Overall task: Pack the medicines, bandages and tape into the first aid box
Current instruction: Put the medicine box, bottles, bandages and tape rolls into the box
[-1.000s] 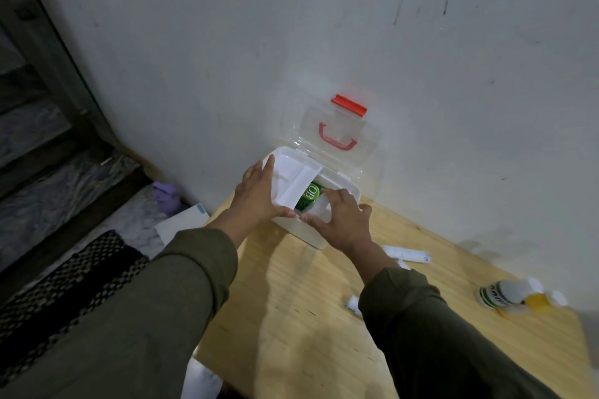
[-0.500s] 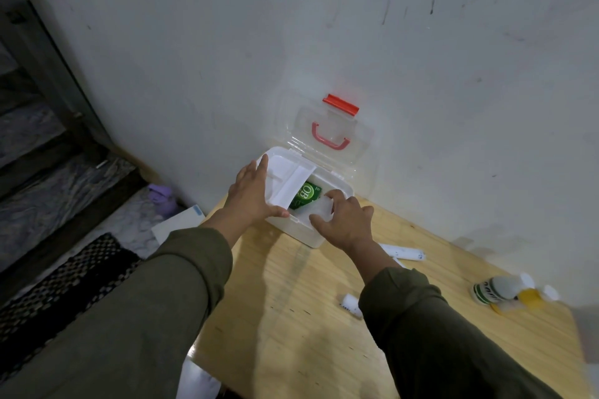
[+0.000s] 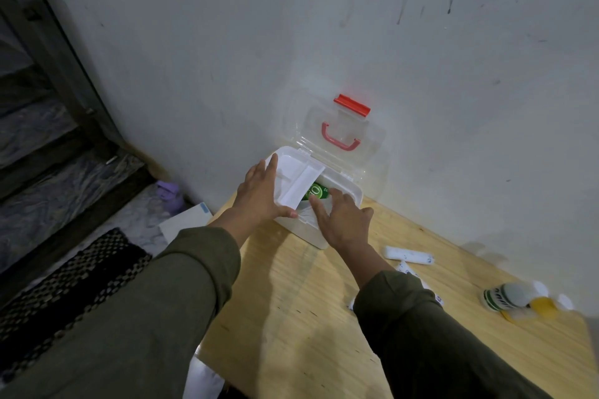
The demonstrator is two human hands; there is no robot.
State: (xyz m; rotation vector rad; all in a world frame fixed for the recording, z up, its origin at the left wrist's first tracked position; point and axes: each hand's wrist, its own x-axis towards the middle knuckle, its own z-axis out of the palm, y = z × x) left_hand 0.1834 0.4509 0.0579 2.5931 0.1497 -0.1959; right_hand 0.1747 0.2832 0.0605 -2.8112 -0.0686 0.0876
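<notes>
Pale wood worktop (image 3: 291, 317) is set vs stained white wall (image 3: 291, 42); dim light; marble floor (image 3: 64, 197) and dark woven mat (image 3: 64, 285) are seen at left.

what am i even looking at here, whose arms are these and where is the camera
There is no machine here. The camera sits on a person's head and looks forward and down, so the two sleeved arms are that person's own. On a wooden table against a wall stands a white first aid box, its clear lid open and leaning back. The left hand has a grip on a white inner tray, tilted over the box. The right hand rests spread at the box's front edge, beside a green packet inside; it seems to hold nothing. Still outside on the table: a white roll and a cluster of small bottles.
</notes>
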